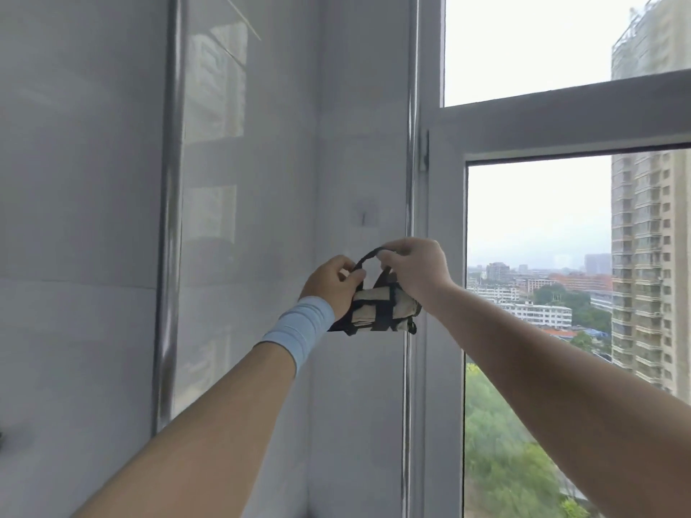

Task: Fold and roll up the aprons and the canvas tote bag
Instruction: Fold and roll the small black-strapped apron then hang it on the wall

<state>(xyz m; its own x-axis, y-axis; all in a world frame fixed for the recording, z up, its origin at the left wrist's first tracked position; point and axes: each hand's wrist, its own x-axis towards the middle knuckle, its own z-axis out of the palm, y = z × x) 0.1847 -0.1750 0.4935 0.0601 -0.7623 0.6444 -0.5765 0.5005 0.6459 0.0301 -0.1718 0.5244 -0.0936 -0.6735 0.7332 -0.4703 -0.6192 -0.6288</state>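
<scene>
Head view, left hand point(331, 287) and right hand point(415, 269) each pinching black strap point(368, 256), rolled bundle point(374, 310) beneath

Rolled bundle point(377, 312): left end sits behind the left hand point(331, 284), upper right corner behind the right hand point(415, 269). Apron or tote bag, cannot tell. Strap point(368, 257): both ends vanish inside the pinching hands; fingertips mostly hidden. Both forearms cut by the bottom edge. Dark object point(1, 439) at left edge: cut off, unidentifiable. Small wall fitting point(364, 217) above the hands: blurred, type unclear. Tower block point(650, 218) cut by right edge.
</scene>
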